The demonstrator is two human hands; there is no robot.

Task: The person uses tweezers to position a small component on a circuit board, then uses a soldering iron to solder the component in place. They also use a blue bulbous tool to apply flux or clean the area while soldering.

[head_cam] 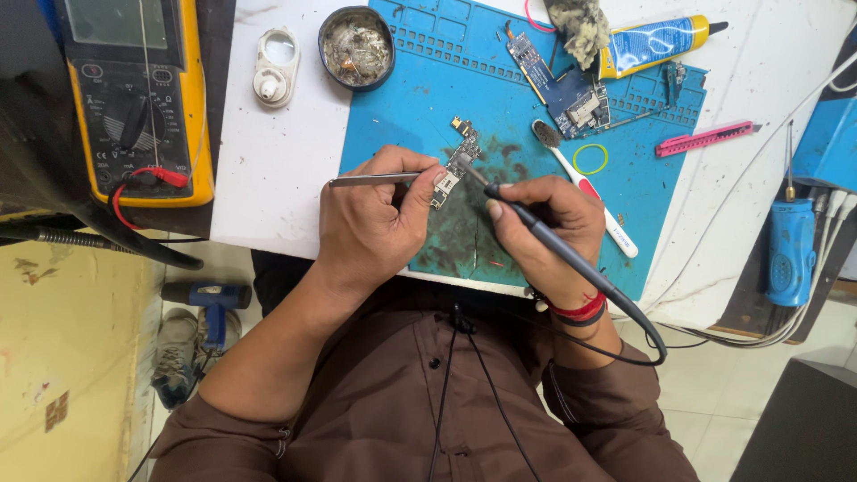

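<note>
A small phone circuit board [455,165] lies on the blue work mat [420,98]. My left hand [370,219] pinches metal tweezers [361,179] whose tips reach the board's near end. In my right hand [540,228] is a dark soldering iron [553,245], held like a pen with its tip touching the board. The iron's black cable loops back past my wrist.
A yellow multimeter [138,94] stands at the left. On or by the mat are a round tin of wire wool [357,46], a second circuit board [571,94], a toothbrush [585,187], a glue tube [652,40], a pink cutter [705,138] and a blue screwdriver [790,245].
</note>
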